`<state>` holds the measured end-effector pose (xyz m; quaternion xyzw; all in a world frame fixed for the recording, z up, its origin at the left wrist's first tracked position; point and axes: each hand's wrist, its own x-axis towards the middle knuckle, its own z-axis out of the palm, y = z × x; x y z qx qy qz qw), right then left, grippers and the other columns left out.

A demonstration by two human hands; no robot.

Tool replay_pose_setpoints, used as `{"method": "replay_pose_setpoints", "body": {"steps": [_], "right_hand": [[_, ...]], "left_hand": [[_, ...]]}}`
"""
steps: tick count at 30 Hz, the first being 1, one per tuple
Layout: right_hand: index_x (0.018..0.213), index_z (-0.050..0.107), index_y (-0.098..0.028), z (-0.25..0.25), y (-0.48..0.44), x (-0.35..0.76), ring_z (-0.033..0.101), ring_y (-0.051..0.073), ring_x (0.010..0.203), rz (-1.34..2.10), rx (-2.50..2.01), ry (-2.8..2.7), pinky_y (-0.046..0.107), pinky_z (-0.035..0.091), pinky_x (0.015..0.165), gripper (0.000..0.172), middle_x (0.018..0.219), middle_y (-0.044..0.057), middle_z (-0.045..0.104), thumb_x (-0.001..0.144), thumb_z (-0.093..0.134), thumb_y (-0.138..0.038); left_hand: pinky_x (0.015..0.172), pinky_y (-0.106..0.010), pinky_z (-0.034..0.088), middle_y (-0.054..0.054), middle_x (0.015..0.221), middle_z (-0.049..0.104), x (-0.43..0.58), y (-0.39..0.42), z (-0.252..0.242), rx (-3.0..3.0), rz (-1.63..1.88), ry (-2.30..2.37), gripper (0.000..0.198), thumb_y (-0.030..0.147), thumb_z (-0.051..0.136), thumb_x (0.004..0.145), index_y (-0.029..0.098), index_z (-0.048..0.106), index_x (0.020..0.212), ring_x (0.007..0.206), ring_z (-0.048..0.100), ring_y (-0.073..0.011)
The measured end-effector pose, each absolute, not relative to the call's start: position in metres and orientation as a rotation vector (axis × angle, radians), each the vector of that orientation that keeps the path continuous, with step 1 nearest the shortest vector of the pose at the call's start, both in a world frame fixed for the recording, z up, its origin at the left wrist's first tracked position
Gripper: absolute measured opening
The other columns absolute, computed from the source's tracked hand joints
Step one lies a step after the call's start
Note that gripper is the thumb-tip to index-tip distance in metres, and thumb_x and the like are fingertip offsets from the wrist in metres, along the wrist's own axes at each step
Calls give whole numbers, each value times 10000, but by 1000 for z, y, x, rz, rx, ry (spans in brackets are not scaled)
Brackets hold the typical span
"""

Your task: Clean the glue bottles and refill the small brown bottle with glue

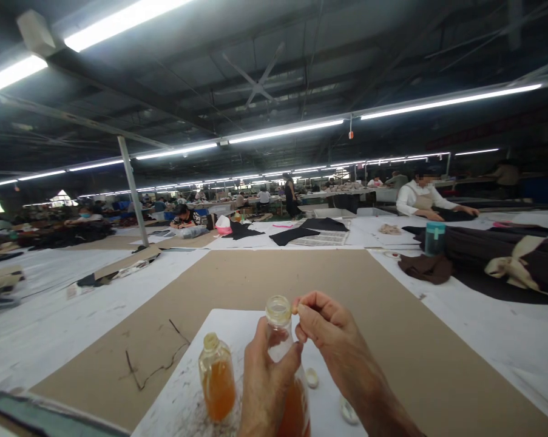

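Observation:
My left hand [267,382] is wrapped round a clear glass bottle [280,343] with orange liquid low inside it. The bottle's wide mouth is uncapped and faces up. Close beside its rim, on the right, my right hand [331,331] has thumb and fingers pinched together; whatever lies between them is too small to make out. A second, smaller glass bottle [218,388] of orange liquid stands uncapped to the left. A small pale cap [312,378] and a whitish round lid [348,410] lie to the right, partly near my right forearm.
Under the bottles is a white sheet [230,318] with dark smudges, on brown paper [292,273]. A bent dark wire-like strand [164,367] lies left. Brown cloth [426,268], a teal-lidded cup [434,238] and a tied dark bundle [474,249] sit right. A person [423,197] works beyond.

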<state>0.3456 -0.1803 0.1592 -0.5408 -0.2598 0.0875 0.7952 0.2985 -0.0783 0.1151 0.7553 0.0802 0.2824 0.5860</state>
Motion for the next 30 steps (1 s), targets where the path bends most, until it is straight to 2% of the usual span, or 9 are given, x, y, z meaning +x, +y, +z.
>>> {"method": "replay_pose_setpoints", "body": {"steps": [5, 8, 14, 17, 19, 22, 27, 30], "right_hand": [[677, 586, -151, 163, -178, 348, 436, 93, 559, 367, -942, -587, 226, 349, 587, 186, 564, -38, 490, 704, 693, -299], [692, 585, -161, 162, -178, 349, 441, 103, 588, 402, -893, -603, 244, 370, 625, 164, 612, -26, 509, 729, 672, -295], [570, 539, -172, 154, -177, 348, 506, 133, 833, -26, -1183, -559, 231, 360, 711, 224, 897, 11, 574, 771, 623, -220], [655, 592, -190, 151, -171, 345, 500, 97, 653, 87, -999, -539, 224, 381, 639, 167, 759, -13, 582, 802, 620, -263], [716, 617, -195, 151, -167, 343, 475, 71, 558, 178, -857, -524, 213, 392, 596, 122, 738, -23, 602, 793, 648, -285], [703, 632, -180, 154, -166, 342, 529, 67, 586, 220, -788, -490, 201, 418, 610, 137, 790, -6, 643, 747, 706, -286], [668, 630, -154, 164, -177, 348, 555, 80, 586, 343, -840, -538, 199, 439, 613, 153, 689, 2, 634, 727, 721, -261], [670, 627, -145, 171, -186, 356, 573, 93, 588, 494, -862, -630, 215, 448, 609, 138, 713, 12, 637, 717, 714, -240]], "left_hand": [[832, -368, 441, -69, 935, 672, 297, -78, 118, 1721, 647, 145, 333, 375, 614, 731, 189, 577, 1005, 927, 604, -269], [843, -371, 436, -62, 927, 676, 297, -79, 119, 1733, 662, 166, 344, 352, 620, 720, 195, 582, 1023, 927, 602, -266], [787, -357, 449, -55, 853, 665, 296, -81, 121, 1767, 701, 245, 267, 322, 629, 685, 189, 605, 915, 878, 601, -269], [806, -357, 445, -47, 873, 671, 296, -81, 121, 1760, 682, 217, 274, 299, 617, 687, 197, 607, 941, 881, 602, -259], [816, -355, 443, -45, 891, 675, 297, -80, 122, 1757, 679, 202, 287, 288, 615, 690, 201, 606, 963, 884, 600, -252], [812, -343, 446, -44, 900, 674, 297, -79, 121, 1759, 677, 192, 288, 291, 620, 697, 204, 604, 971, 881, 594, -243], [785, -334, 447, -44, 857, 662, 297, -79, 119, 1757, 689, 208, 286, 279, 627, 672, 197, 605, 946, 859, 589, -243], [784, -344, 442, -51, 862, 655, 297, -79, 118, 1764, 686, 223, 291, 304, 628, 678, 195, 603, 946, 875, 585, -253]]}}
